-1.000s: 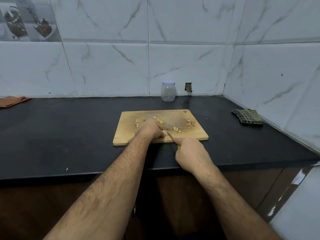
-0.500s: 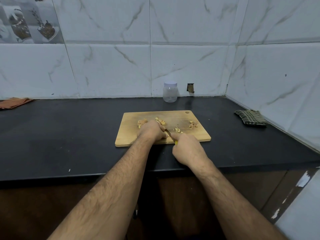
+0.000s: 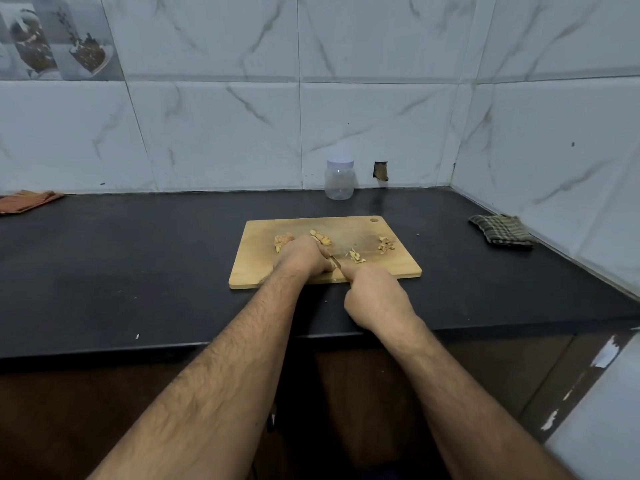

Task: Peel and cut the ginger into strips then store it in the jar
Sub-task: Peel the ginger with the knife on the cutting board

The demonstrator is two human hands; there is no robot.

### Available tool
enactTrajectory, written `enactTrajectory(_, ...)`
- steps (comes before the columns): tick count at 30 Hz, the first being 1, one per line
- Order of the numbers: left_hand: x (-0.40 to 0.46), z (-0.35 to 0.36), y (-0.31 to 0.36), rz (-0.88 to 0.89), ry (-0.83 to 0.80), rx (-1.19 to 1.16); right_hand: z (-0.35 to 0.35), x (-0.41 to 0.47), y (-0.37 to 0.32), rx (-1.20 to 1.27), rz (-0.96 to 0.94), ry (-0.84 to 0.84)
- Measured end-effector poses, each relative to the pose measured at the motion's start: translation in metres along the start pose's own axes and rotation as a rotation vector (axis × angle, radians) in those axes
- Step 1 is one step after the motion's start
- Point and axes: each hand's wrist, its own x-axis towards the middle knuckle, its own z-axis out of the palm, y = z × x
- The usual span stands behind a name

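Observation:
A wooden cutting board (image 3: pixel 398 265) lies on the black counter. My left hand (image 3: pixel 304 254) presses down on a ginger piece near the board's front edge; the piece is mostly hidden under the fingers. My right hand (image 3: pixel 375 296) grips a knife (image 3: pixel 335 261), whose blade shows between the two hands. Small heaps of ginger lie on the board: one at the left (image 3: pixel 282 241), one behind my left hand (image 3: pixel 321 236), cut bits (image 3: pixel 356 256) beside the blade, and scraps at the right (image 3: pixel 386 244). A clear plastic jar (image 3: pixel 339 180) with a white lid stands shut against the back wall.
A green checked cloth (image 3: pixel 500 230) lies at the right by the side wall. An orange cloth (image 3: pixel 27 200) sits at the far left. The counter's front edge (image 3: pixel 173 348) runs below my forearms, and tiled walls close the back and right.
My right hand moved forward toward the board and has drawn back toward the counter edge again, sawing with the knife. My left hand stayed in place on the ginger.

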Motion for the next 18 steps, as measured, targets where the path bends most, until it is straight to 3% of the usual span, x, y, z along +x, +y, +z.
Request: enactTrajectory(18, 0.003, 0.005, -0.006, -0.012, 0.021, -0.031, 0.001, -0.002, 0.001, 0.116, 0.016, 0.066)
